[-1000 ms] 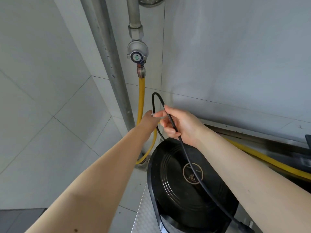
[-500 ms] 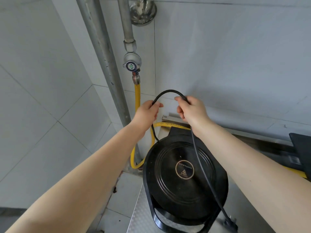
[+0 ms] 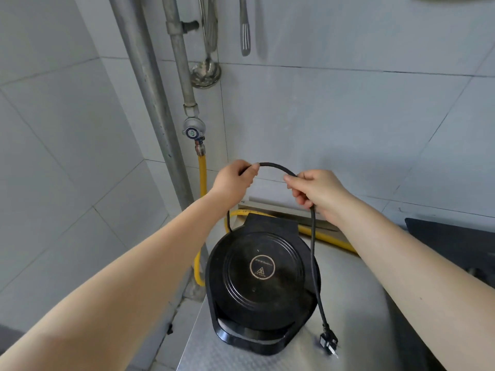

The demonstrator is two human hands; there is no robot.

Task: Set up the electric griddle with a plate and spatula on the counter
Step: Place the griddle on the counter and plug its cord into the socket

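A round black electric griddle [image 3: 261, 279], lid shut, sits on the steel counter [image 3: 356, 303] near its left end. Its black power cord [image 3: 312, 236] arches above it between my hands. My left hand [image 3: 234, 178] pinches the cord's left part, which drops behind the griddle. My right hand [image 3: 314, 190] grips the cord's right part, which hangs down past the griddle to the plug [image 3: 328, 342] lying on the counter. A slotted metal spatula [image 3: 245, 36] hangs on the tiled wall above. No plate is in view.
A grey pipe with a valve [image 3: 193, 129] runs down the wall corner, feeding a yellow hose [image 3: 326, 236] that passes behind the griddle. A metal ladle [image 3: 206, 73] hangs beside the pipe. A dark stove edge [image 3: 452, 236] lies at right. The counter's left edge drops to the floor.
Both hands have lifted the cord and drawn apart, widening the loop into an arch. The view has tilted up, so the plug, ladle and hanging spatula now show.
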